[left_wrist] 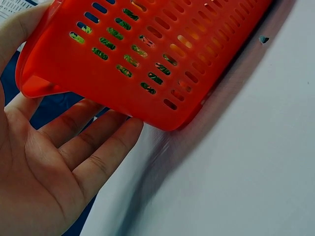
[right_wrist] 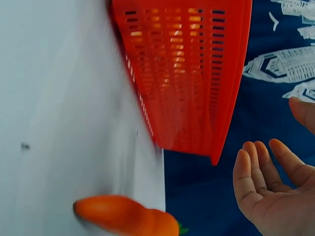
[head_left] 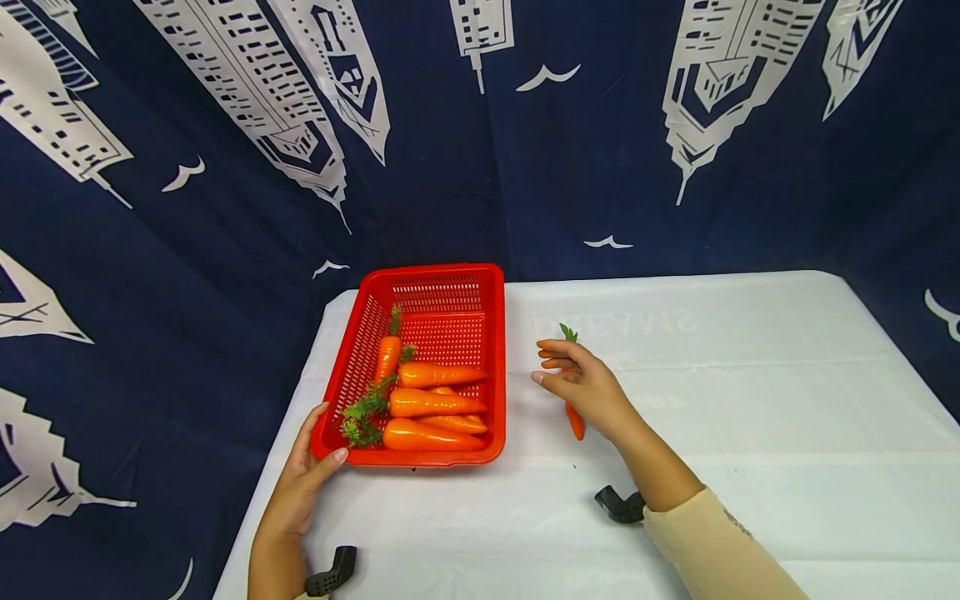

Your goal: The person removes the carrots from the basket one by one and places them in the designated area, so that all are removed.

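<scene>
A red plastic basket [head_left: 497,367] with slotted walls stands on the left of the table, holding several orange carrots [head_left: 427,404] with green tops. At its near left corner my left hand [head_left: 296,483] grips the rim, the thumb on top and the fingers against the outside, as the left wrist view also shows. To the right of the basket, one more carrot [head_left: 575,421] lies on the table. Over that carrot hovers my right hand [head_left: 588,387], fingers relaxed and empty; in the right wrist view the carrot [right_wrist: 123,214] lies apart from the hand.
A white cloth [head_left: 750,400] covers the table. Behind and to the left hangs a dark blue curtain [head_left: 442,192] with white building prints. Black wrist devices [head_left: 621,505] show at both forearms. A small dark speck [left_wrist: 264,39] is near the basket.
</scene>
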The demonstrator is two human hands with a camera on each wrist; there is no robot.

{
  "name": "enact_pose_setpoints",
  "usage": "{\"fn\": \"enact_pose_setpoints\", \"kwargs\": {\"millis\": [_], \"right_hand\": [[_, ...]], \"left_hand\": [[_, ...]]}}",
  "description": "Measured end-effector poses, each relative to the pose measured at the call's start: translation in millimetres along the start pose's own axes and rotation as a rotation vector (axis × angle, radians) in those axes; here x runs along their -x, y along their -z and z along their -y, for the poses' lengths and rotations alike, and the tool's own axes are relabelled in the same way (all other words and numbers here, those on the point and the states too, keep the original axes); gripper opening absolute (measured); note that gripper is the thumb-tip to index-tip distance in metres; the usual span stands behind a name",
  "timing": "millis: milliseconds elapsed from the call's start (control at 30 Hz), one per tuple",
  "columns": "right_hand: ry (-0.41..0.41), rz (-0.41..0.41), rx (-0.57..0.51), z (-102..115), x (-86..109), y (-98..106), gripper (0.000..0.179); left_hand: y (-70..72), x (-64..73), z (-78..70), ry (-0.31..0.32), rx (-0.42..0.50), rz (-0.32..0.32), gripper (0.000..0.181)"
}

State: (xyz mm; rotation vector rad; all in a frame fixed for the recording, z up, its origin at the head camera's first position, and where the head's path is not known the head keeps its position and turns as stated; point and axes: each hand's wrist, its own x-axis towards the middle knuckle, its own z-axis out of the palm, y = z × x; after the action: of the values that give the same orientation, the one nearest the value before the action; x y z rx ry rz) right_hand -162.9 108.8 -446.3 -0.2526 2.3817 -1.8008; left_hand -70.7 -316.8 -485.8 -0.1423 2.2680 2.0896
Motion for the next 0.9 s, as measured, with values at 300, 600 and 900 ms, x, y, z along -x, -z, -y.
{"fn": "enact_pose_setpoints", "kwargs": {"millis": [300,600,900], "right_hand": [[0.072,0.072,-0.043,14,5.5,-14,0.050],[0.132,0.129,-0.069,23,6.0,-26,0.052],[0.166,0.190,-0.069,30,4.5,-39,0.047]], "left_hand": [[0.7,-1.2,1.5,-0.008,0.005,0.006,0.078],[0.8,-0.4,1.0,-0.008,0.005,0.005,0.078],[0.6,-0.1,0.8,-0.002,0.005,0.003,0.078]]}}
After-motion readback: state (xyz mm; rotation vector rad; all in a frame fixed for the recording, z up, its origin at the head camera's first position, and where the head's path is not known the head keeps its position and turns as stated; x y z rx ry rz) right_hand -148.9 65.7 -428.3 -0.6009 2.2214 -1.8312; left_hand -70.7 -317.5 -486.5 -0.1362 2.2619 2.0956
